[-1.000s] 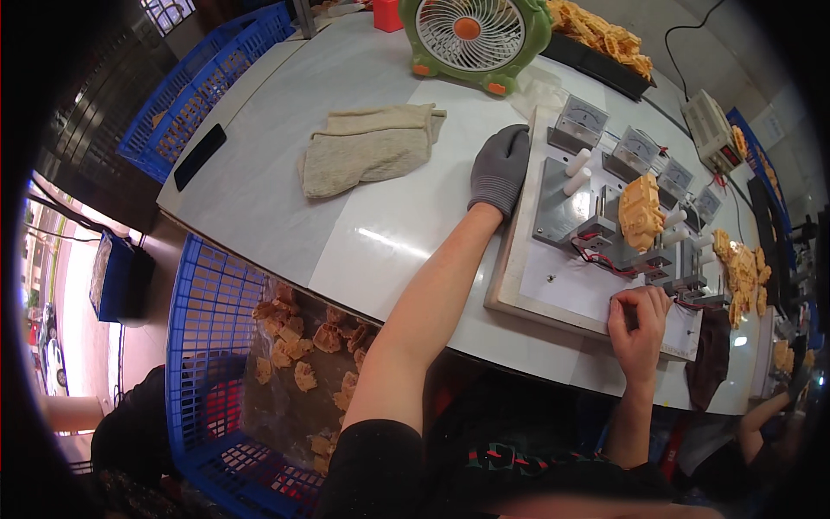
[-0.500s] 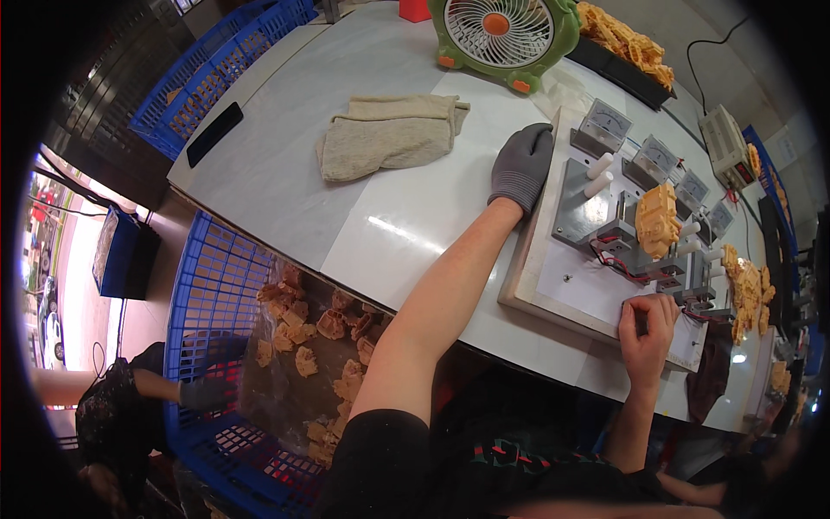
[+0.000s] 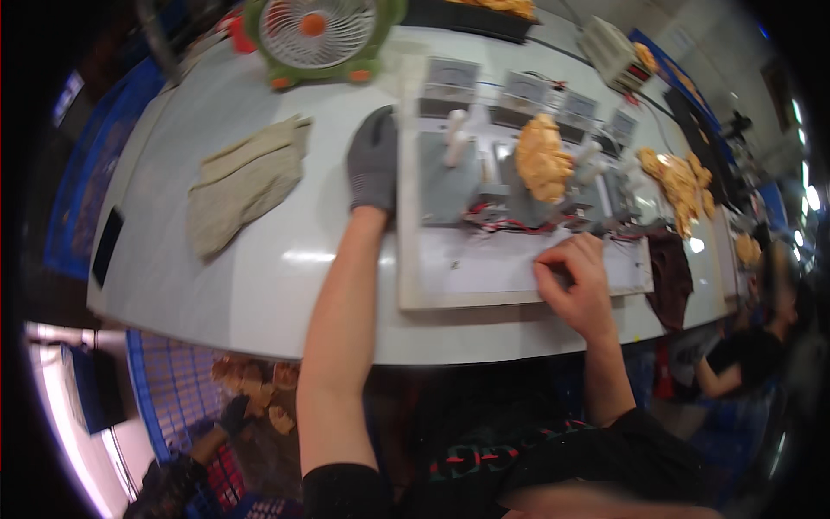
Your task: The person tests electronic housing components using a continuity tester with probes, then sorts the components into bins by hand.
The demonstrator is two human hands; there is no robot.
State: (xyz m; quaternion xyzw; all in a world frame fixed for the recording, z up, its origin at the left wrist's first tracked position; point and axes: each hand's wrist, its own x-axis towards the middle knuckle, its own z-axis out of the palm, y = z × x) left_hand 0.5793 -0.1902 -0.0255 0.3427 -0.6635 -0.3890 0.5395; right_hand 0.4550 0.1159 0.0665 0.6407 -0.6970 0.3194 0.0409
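My left hand [image 3: 373, 164], in a grey knit glove, lies along the left side of a pale board [image 3: 519, 298], its fingers together. My bare right hand [image 3: 575, 277] rests at the board's front edge with its fingers curled in, and nothing shows in them. On the board stand grey metal blocks [image 3: 450, 203], white pegs [image 3: 456, 143], red and black wires and a row of dial meters [image 3: 523, 91]. A light-orange moulded plastic part [image 3: 543, 160] sits on the middle blocks, above and to the left of my right hand. Motion blurs the picture.
A folded beige cloth [image 3: 246, 186] and a black phone-like slab [image 3: 106, 246] lie left. Behind stands a green fan [image 3: 324, 35]. More orange parts [image 3: 679, 186] and a dark cloth [image 3: 670, 277] are right. Another person's gloved hand [image 3: 233, 415] reaches into a blue crate [image 3: 164, 389].
The view has swung to the right, so the table and board appear farther left. Both my hands keep their places at the board. The other person's hand is now among the parts in the crate.
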